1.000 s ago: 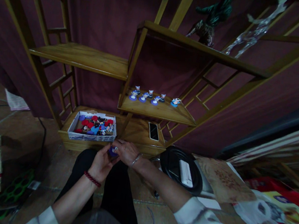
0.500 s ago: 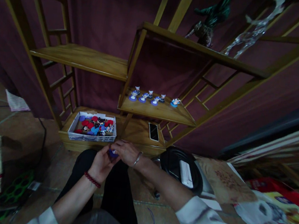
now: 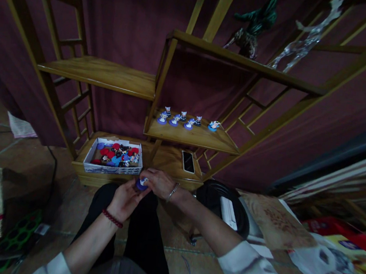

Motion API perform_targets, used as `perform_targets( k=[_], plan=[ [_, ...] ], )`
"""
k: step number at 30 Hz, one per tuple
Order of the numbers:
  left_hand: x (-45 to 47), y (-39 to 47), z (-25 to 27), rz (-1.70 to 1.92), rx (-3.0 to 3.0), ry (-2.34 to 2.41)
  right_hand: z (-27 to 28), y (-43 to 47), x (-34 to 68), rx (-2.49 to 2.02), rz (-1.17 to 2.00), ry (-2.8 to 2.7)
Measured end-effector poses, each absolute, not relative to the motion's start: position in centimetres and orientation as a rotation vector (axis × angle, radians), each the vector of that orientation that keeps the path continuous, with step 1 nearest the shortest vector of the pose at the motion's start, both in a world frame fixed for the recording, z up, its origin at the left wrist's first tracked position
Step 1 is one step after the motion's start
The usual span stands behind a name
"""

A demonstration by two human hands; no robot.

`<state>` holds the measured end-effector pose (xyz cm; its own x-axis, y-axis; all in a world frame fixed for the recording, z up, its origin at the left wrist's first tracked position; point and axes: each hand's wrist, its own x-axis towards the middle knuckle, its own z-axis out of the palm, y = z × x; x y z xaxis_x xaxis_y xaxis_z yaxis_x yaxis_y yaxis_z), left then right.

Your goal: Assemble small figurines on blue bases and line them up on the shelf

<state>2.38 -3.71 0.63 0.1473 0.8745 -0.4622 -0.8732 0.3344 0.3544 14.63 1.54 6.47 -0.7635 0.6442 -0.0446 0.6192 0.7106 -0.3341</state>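
Head view: our left hand [image 3: 126, 199] and right hand [image 3: 160, 184] hold one purple-based figurine [image 3: 142, 184] off near right corner of box [image 3: 113, 171]; our grip hides much of it. Heaped pieces [image 3: 122, 156] in box overlap, we cannot count them. Up and right of box, seven small figures [image 3: 189, 124] on shelf [image 3: 192, 138]; right of box, one phone [image 3: 188, 162].

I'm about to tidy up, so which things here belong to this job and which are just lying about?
Likely the job's:
purple-based figurine, between left hand and right hand
box of figurines
seven figurines on the shelf

Apparently just lying about:
smartphone
white plastic bag
green statue
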Motion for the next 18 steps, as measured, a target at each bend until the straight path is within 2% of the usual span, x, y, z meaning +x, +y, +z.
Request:
perform_targets(
  k=[18],
  plan=[
    [3.0, -4.5, 1.2, 1.216, 0.004, 0.601, 7.2, 1.3, 16.0, -1.009, 0.545, -2.764]
  ],
)
